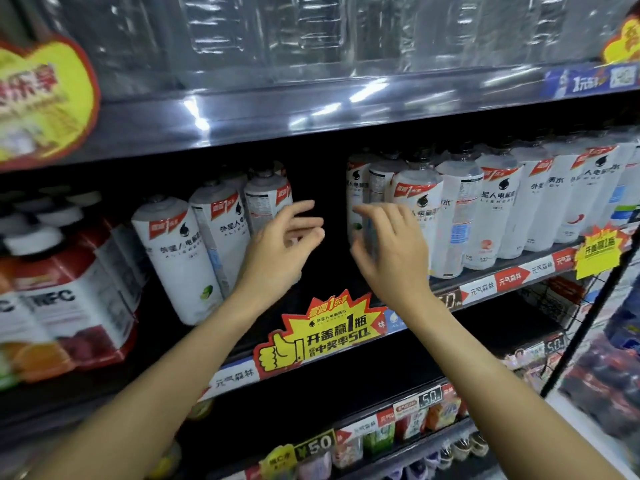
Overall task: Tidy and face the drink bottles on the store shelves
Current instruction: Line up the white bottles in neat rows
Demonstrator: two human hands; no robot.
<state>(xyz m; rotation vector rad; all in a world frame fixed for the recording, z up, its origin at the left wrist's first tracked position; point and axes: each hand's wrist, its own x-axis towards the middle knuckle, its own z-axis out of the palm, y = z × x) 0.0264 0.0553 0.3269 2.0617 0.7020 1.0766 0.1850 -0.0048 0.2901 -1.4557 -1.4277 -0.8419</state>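
White plastic drink bottles with black caps and red corner banners (464, 209) stand in a row along the right half of the middle shelf, and three more of the same white bottles (194, 247) stand in a slanting line on the left half, with a dark gap between the two groups. My left hand (277, 251) is raised in that gap, fingers spread and loosely bent, holding nothing; its fingertips are just beside the rearmost bottle of the left group, but I cannot tell whether they touch it. My right hand (391, 251) is at the left end of the right-hand row, fingers apart and lightly curved over the front of the end bottle (356, 202); it is blurred, so I cannot tell whether it rests on the bottle or hovers just off it. It is not wrapped round anything.

A red and yellow starburst promotion tag with a thumbs-up sign (322, 334) hangs from the black shelf edge (519, 275) below my wrists. To the far left stand red and white NFC juice bottles with white caps (65, 299). Clear plastic water bottles (277, 36) fill the shelf above, and a yellow heart-shaped sign with a red border (38, 98) hangs at the upper left. Lower shelves carry price tags marked 50 (429, 398)
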